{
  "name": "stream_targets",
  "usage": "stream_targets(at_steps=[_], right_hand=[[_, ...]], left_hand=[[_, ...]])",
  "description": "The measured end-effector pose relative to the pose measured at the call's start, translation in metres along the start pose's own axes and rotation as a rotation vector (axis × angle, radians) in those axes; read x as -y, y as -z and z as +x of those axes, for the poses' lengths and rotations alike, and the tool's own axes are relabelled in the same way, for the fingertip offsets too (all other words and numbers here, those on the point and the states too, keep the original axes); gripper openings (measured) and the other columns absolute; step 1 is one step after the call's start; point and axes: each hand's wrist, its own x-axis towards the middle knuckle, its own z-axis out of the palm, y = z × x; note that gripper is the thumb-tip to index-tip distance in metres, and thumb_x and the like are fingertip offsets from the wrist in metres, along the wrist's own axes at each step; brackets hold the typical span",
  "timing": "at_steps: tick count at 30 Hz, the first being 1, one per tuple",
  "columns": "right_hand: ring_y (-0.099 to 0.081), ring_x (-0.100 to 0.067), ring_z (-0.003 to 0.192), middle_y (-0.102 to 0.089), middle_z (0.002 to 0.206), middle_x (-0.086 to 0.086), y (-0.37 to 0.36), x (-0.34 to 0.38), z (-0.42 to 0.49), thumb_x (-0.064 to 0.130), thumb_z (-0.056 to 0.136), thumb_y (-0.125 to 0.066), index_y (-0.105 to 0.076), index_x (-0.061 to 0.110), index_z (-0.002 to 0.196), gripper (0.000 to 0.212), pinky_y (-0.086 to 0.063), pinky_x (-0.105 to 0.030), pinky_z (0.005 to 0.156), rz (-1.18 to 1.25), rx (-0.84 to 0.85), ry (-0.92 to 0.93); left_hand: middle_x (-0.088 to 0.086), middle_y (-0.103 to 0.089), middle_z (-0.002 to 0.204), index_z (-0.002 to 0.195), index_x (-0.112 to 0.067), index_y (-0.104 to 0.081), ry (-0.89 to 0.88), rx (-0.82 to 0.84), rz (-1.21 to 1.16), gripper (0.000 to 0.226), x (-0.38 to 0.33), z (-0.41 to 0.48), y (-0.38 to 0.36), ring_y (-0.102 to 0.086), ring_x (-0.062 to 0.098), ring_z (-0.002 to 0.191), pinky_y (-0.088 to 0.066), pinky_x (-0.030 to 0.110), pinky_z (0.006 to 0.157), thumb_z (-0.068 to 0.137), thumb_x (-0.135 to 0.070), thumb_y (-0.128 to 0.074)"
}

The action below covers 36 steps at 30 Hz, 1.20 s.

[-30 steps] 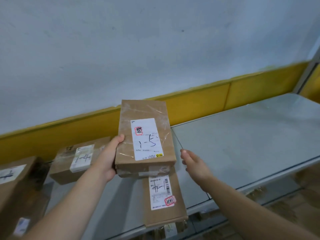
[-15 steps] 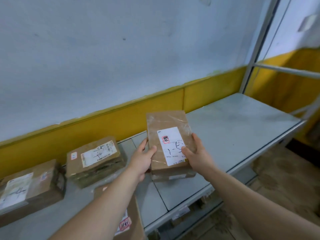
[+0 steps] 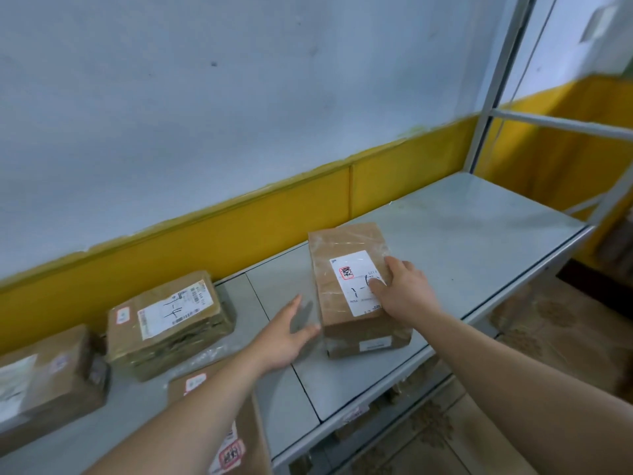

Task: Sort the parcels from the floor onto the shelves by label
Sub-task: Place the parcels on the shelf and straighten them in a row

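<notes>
Parcel under the right hand (image 3: 406, 296): white label (image 3: 356, 281), handwritten "1-" legible, remainder covered; small print "E125". Second parcel's label (image 3: 171, 308): handwritten "1-4". Other labels' print too small or blurred to read.

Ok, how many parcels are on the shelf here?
4. One under the right hand at centre; one left of it by the wall; one at the far left edge; one under the left forearm. More may lie out of frame.
</notes>
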Motion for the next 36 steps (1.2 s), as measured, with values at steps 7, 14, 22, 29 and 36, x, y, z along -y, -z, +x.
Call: stream_targets(at_steps=[7,14,22,29,36], right_hand=[[-0.01,-0.024,0.15,-0.022,0.161,-0.005,-0.026,0.08,-0.017,0.047,0.097,-0.044,-0.027,0.023,0.153,0.063,-0.007,-0.039,0.122,-0.231,-0.044,0.337],[-0.042,-0.022,0.134,-0.037,0.153,0.001,-0.118,0.148,-0.096,0.045,0.097,-0.052,-0.034,0.03,0.15,0.058,-0.038,-0.041,0.109,-0.227,0.43,0.508],[-0.052,-0.027,0.122,-0.012,0.158,-0.004,-0.208,0.148,-0.161,0.04,0.093,-0.06,-0.032,0.023,0.148,0.065,-0.049,-0.034,0.099,-0.3,0.59,0.371],[-0.041,-0.031,0.132,-0.025,0.153,-0.01,-0.228,0.187,-0.18,0.029,0.093,-0.059,-0.031,0.02,0.149,0.063,-0.043,-0.043,0.107,-0.229,0.522,0.378],[-0.038,-0.031,0.133,-0.04,0.145,-0.008,-0.262,0.214,-0.219,0.04,0.089,-0.063,-0.023,0.02,0.151,0.076,-0.039,-0.043,0.107,-0.345,0.627,0.461]], left_hand=[[-0.004,-0.007,0.163,0.154,-0.034,-0.016,0.159,-0.112,0.285,0.081,0.1,-0.069,0.042,-0.01,0.022,0.15,-0.015,0.043,0.12,0.089,-0.056,-0.057],[0.002,-0.011,0.162,0.155,-0.025,-0.012,0.241,-0.169,0.291,0.101,0.18,-0.147,0.025,-0.01,0.023,0.148,-0.017,0.041,0.119,0.075,-0.065,-0.058],[0.001,-0.033,0.15,0.149,-0.023,-0.03,0.373,-0.357,0.207,0.074,0.218,-0.209,0.024,-0.029,0.02,0.138,-0.03,0.037,0.113,0.088,-0.054,-0.058],[0.0,-0.045,0.14,0.136,-0.023,-0.044,0.598,-0.54,0.156,0.046,0.256,-0.279,0.051,-0.042,0.02,0.127,-0.039,0.034,0.103,0.096,-0.045,-0.049],[0.007,-0.055,0.137,0.14,-0.017,-0.044,0.786,-0.479,-0.056,0.056,0.288,-0.328,0.065,-0.057,0.026,0.119,-0.046,0.035,0.099,0.095,-0.051,-0.048]])
